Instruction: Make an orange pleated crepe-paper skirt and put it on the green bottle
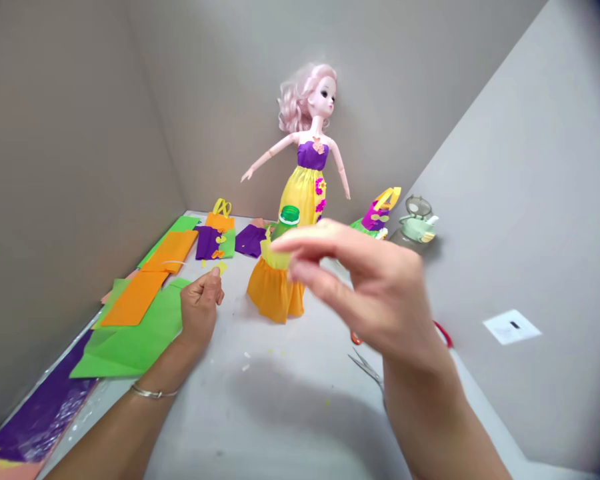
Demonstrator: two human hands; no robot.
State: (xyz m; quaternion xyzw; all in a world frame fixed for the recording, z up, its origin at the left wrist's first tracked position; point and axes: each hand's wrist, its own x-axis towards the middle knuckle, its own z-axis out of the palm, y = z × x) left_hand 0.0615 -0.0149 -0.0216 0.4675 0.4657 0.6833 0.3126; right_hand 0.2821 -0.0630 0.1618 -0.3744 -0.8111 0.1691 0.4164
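Note:
My left hand [203, 307] is closed over the left side of the table, and a small yellow piece [222, 267] shows at its thumb tip. Raised in front of the camera, my right hand [375, 287] brings thumb and forefinger close together; the fingertips are blurred, and anything between them is too small to make out. Behind its fingertips stands a green bottle [289, 215] dressed in a yellow top and an orange skirt [276, 293]. My right hand partly hides this dress. Scissors [367, 368] lie beside my right wrist, which covers their lower part.
A pink-haired doll [313, 157] in a purple and yellow dress stands at the back. Green sheets [130, 333] and orange sheets [135, 293] lie left. Small coloured bags [215, 241] sit behind them. A lidded glass jar [419, 227] stands back right, near the wall.

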